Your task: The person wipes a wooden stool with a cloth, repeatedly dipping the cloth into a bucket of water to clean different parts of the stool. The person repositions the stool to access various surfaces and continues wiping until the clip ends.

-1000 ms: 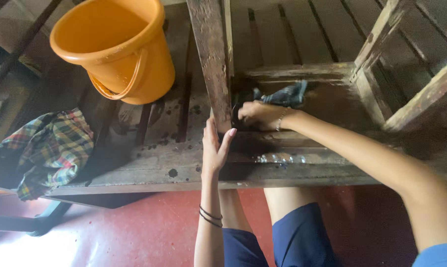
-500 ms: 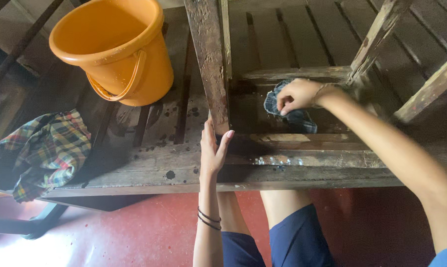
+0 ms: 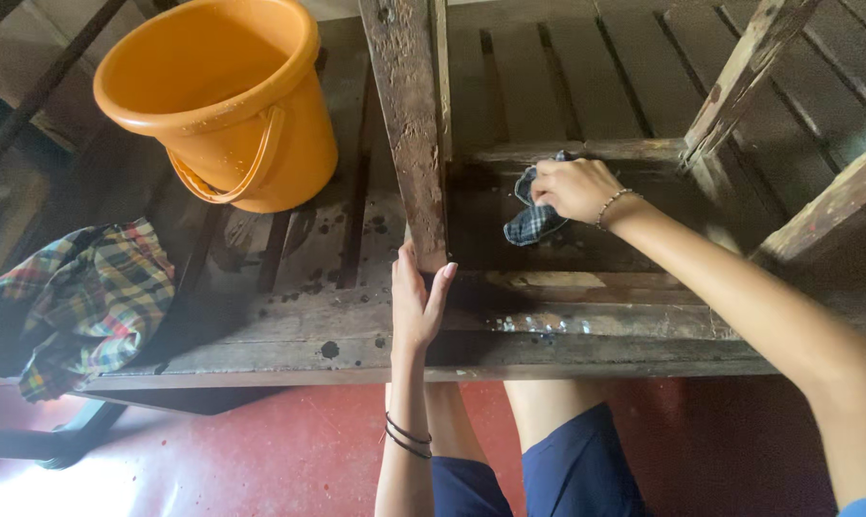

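Since the earlier frames, my right hand (image 3: 574, 189) has carried the checked cloth (image 3: 533, 218) from beside the upright post toward the centre of the frame, then slightly lower on the dark, wet board. I find the fingers closed on the upper end of the cloth, which hangs bunched from the grip; its long axis runs from the upper right down to the lower left, the loose end pointing at the lower left and resting on the board. A thin bracelet sits on that wrist.

My left hand (image 3: 417, 299) has not shifted: it is open, fingers together, palm pressed flat against the lower end of the weathered wooden post (image 3: 409, 115), which runs almost vertically down from the top edge of the frame. Two dark bands circle that wrist.

The slatted wooden platform (image 3: 289, 330) is grey, rough and stained, with gaps between the slats and water spots near its front edge. An orange plastic bucket (image 3: 224, 101) with a hinged handle stands upright at the upper left, well apart from both hands. A multicoloured plaid garment (image 3: 83, 302) lies crumpled at the left edge. Slanting timber braces (image 3: 739, 81) close off the upper right; open board remains between cloth and post. Red floor (image 3: 260, 450) shows below.
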